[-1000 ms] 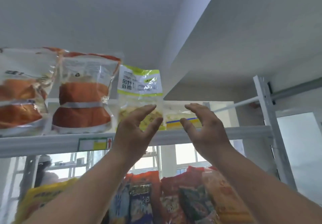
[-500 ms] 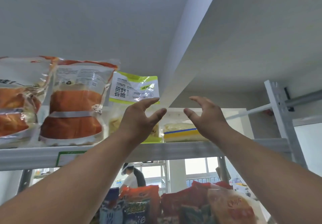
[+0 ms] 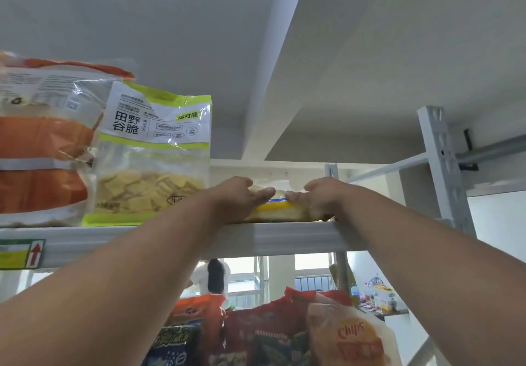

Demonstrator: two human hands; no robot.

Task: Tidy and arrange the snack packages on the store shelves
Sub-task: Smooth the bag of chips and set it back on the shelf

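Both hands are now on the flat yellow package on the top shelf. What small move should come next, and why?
Probably tip it upright. The left hand and right hand rest on the yellow package, which lies flat at the front edge of the top shelf, while the green-and-white cracker bag beside it stands with its face forward. Standing it up would likely match that row.

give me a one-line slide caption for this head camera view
Both hands, left and right, press on a flat yellow snack pack lying on the top shelf beside an upright green-trimmed bag.

Bare forearms, sleeveless, ringless hands (image 3: 280, 199)
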